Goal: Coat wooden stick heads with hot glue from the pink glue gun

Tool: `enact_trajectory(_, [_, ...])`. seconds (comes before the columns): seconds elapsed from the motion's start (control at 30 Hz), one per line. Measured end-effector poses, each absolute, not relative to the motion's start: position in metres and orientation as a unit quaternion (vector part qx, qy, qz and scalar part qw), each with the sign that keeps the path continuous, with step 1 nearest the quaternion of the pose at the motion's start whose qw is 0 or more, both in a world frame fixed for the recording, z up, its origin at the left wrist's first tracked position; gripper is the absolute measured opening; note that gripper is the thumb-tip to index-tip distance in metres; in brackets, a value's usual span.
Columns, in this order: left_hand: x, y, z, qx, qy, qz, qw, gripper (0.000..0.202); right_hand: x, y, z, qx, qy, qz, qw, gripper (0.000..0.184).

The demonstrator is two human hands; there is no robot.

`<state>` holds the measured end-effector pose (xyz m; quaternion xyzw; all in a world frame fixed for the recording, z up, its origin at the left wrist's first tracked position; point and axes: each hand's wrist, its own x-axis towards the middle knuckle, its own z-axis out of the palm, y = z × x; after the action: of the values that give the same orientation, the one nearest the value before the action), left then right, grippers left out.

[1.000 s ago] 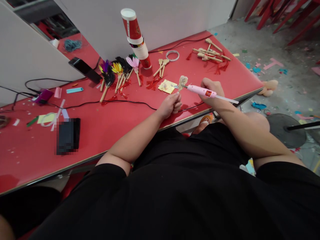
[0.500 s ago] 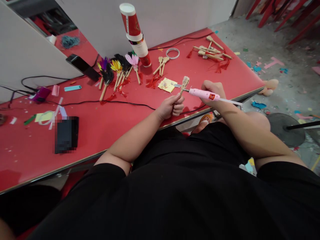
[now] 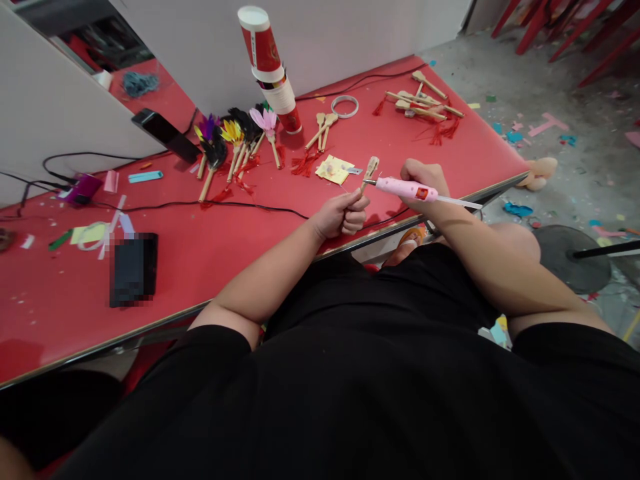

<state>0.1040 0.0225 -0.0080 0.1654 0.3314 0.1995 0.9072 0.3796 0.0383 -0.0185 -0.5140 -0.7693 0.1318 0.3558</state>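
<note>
My left hand is closed round the thin handle of a small wooden stick with a wide carved head, which points up and away from me. In my right hand is a pink hot glue gun, a white glue stick jutting from its back end. The gun's metal nozzle meets the wooden stick just below its head; whether they touch I cannot tell. Just beyond my left hand lies a yellow paper pad with a small metal blade on its right edge.
Behind are wooden sticks with red tassels, a tape roll and stacked paper cups. More tasselled sticks lie at the right, feather-topped ones at the left. A black cable crosses the red table; a dark box-like object sits nearer.
The glue gun has shifted slightly left, its nozzle now at the neck of the wooden stick. The stick's head has tilted a little; my left hand stays nearly in place.
</note>
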Motion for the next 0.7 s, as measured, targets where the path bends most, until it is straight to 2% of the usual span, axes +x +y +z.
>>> enact_trajectory(0.4, [0.102, 0.023, -0.005, 0.085, 0.320, 0.175, 0.927, 0.059, 0.381, 0.048, -0.031, -0.511, -0.774, 0.090, 0.363, 0.064])
enact_trajectory(0.7, [0.103, 0.022, -0.006, 0.080, 0.320, 0.182, 0.926, 0.060, 0.376, 0.044, -0.029, -0.506, -0.767, 0.063, 0.390, 0.061])
